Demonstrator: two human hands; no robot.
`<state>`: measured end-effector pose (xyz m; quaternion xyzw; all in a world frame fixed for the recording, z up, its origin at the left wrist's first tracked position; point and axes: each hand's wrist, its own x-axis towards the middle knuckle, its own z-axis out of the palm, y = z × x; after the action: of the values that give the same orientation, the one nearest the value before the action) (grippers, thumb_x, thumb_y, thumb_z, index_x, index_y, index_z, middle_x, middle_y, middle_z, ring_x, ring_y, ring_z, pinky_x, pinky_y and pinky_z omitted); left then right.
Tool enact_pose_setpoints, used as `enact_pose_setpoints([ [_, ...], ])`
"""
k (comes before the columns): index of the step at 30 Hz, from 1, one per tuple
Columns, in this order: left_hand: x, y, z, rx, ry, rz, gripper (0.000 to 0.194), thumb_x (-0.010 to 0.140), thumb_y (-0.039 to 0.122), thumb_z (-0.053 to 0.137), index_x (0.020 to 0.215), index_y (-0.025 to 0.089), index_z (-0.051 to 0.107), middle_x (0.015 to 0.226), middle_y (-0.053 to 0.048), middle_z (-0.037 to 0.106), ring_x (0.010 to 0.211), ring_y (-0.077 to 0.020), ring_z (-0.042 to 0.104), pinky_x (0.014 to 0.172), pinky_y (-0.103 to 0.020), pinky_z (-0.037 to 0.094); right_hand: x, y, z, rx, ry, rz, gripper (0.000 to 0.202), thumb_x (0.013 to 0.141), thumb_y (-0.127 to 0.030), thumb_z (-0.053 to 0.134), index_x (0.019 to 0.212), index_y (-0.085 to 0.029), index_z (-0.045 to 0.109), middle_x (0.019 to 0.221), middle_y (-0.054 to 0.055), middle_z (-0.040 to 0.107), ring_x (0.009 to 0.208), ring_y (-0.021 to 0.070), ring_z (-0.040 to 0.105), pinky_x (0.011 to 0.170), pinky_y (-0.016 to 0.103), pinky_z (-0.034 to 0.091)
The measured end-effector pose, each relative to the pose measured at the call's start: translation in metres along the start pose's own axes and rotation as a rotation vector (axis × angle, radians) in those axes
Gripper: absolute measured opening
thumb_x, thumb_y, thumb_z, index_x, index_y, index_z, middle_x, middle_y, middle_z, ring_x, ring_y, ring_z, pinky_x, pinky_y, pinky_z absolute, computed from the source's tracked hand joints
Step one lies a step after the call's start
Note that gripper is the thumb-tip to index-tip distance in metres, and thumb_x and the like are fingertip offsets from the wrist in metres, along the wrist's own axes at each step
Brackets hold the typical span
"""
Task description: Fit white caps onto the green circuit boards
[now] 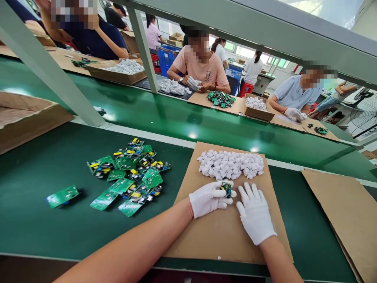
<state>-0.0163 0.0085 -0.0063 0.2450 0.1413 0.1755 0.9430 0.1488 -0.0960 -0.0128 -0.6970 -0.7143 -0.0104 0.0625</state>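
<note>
My left hand (212, 197), in a white glove, holds a small circuit board (226, 189) between thumb and fingers above the cardboard sheet (212, 239). To its right, my right hand (255, 212), also gloved, has its fingers spread, with the fingertips near the front edge of a pile of small white pieces (231, 164). That pile lies across the far part of the cardboard. Left of the cardboard, on the dark green surface, sits a heap of green circuit boards (126, 163) with yellow and black parts. One separate board (63, 196) lies farther left.
An open cardboard box (35, 125) stands at far left, and folded cardboard (344, 212) lies at right. A grey slanted post (55, 67) rises near the box. Beyond a green belt (176, 124), several people sit with boards and boxes of white pieces.
</note>
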Motion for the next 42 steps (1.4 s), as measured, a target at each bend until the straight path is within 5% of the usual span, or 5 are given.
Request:
enact_pose_setpoints([
  [8, -0.001, 0.000, 0.000, 0.002, 0.007, 0.000, 0.036, 0.074, 0.016, 0.063, 0.109, 0.018, 0.051, 0.100, -0.008, 0.061, 0.078, -0.0139, 0.063, 0.066, -0.023, 0.044, -0.001, -0.004, 0.000, 0.062, -0.068, -0.111, 0.071, 0.072, -0.040, 0.058, 0.136, -0.016, 0.037, 0.145, 0.009, 0.027, 0.131, 0.0337, 0.023, 0.105, 0.048, 0.020],
  [13, 0.000, 0.001, 0.001, 0.004, 0.014, -0.026, 0.034, 0.074, 0.017, 0.064, 0.106, 0.019, 0.052, 0.099, -0.008, 0.061, 0.077, -0.0132, 0.063, 0.065, -0.022, 0.043, 0.004, 0.016, 0.002, -0.008, 0.031, 0.102, 0.061, 0.080, -0.038, 0.049, 0.133, -0.011, 0.039, 0.141, 0.014, 0.035, 0.131, 0.0351, 0.024, 0.103, 0.052, 0.021],
  [17, 0.000, 0.002, 0.002, -0.002, 0.006, -0.032, 0.033, 0.075, 0.017, 0.063, 0.106, 0.019, 0.052, 0.099, -0.008, 0.061, 0.076, -0.0121, 0.062, 0.065, -0.021, 0.043, 0.000, 0.011, 0.005, 0.036, -0.055, -0.115, 0.074, 0.072, -0.039, 0.058, 0.137, -0.014, 0.032, 0.147, 0.010, 0.023, 0.133, 0.0323, 0.020, 0.105, 0.047, 0.021],
  [30, 0.000, 0.003, 0.007, 0.033, 0.051, -0.054, 0.034, 0.073, 0.018, 0.066, 0.104, 0.018, 0.052, 0.097, -0.008, 0.061, 0.072, -0.0102, 0.061, 0.062, -0.020, 0.042, 0.008, 0.031, -0.003, -0.006, 0.004, 0.020, 0.057, 0.079, -0.039, 0.050, 0.132, -0.018, 0.042, 0.138, 0.009, 0.041, 0.131, 0.0340, 0.024, 0.104, 0.053, 0.018],
  [42, 0.001, -0.001, 0.006, 0.023, 0.091, 0.001, 0.033, 0.074, 0.017, 0.064, 0.105, 0.015, 0.054, 0.115, -0.013, 0.057, 0.087, -0.0165, 0.062, 0.073, -0.025, 0.046, 0.017, 0.024, -0.030, 0.688, 0.108, 0.247, 0.026, 0.083, -0.034, 0.051, 0.103, -0.025, 0.065, 0.101, 0.006, 0.065, 0.087, 0.0210, 0.060, 0.079, 0.035, 0.047],
])
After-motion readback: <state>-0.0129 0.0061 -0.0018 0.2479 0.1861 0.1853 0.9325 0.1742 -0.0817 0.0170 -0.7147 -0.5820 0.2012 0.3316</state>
